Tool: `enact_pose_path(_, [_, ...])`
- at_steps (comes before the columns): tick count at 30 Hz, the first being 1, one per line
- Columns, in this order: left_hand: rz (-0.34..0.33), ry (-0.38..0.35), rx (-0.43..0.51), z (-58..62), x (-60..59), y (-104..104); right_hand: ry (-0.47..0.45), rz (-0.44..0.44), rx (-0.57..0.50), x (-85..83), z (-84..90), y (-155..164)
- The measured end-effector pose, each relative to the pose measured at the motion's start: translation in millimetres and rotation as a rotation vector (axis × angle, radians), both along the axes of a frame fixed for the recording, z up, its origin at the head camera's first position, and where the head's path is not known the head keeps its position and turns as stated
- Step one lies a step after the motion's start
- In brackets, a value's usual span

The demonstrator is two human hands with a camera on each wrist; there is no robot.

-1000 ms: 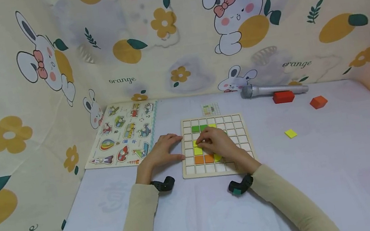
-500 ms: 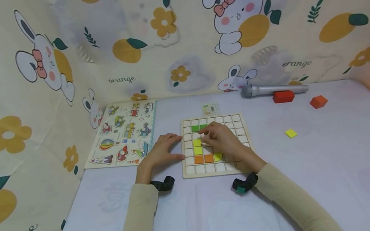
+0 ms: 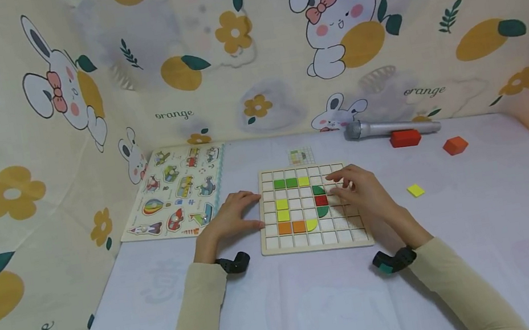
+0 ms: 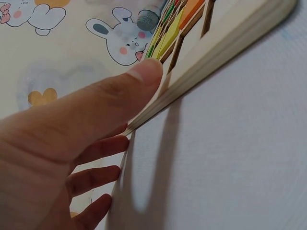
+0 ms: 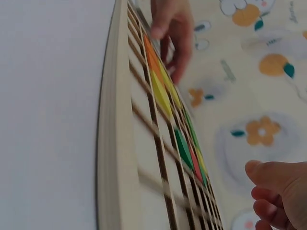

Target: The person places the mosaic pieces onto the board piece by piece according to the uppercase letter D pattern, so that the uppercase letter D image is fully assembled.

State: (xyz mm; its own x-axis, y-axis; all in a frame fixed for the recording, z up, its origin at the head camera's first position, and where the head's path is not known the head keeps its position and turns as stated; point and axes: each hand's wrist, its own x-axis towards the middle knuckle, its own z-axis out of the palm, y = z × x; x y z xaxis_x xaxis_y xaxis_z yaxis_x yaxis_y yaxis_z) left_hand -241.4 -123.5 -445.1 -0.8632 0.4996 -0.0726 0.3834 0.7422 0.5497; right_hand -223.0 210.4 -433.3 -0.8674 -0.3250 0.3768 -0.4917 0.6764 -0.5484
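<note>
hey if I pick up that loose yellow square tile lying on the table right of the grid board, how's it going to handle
The yellow square tile looks thin and flat, so it is probably light and stiff, and will not roll or tip. Lying flush on the cloth-covered table, its low edges may be hard to pinch; sliding it or prying one edge up likely helps. It appears solid, so probably not fragile.

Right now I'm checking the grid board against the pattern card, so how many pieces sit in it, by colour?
On the grid board, in the head view:
Green pieces: 4
Yellow pieces: 4
Orange pieces: 2
Red piece: 1
Total: 11
</note>
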Motion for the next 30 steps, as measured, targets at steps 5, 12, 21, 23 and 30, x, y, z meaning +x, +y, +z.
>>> enact_pose_path(5, [0.000,-0.003,0.000,0.0,0.4,-0.2,0.011,-0.093,0.041,9.6,2.2,33.8])
enact_pose_path(12, [0.000,-0.004,0.008,-1.5,-0.2,-1.0,-0.012,-0.218,0.092,21.8,-1.6,79.5])
enact_pose_path(21, [-0.001,-0.001,0.008,-2.5,-1.1,-1.2,-0.182,-0.324,0.112,32.3,0.4,119.5])
enact_pose_path(23, [-0.002,-0.002,0.011,-2.6,-1.4,-0.8,-0.218,-0.341,0.120,33.2,0.5,125.2])
enact_pose_path(30, [-0.002,-0.003,0.013,-2.8,-1.5,-1.1,-0.289,-0.373,0.197,32.7,-2.6,136.1])
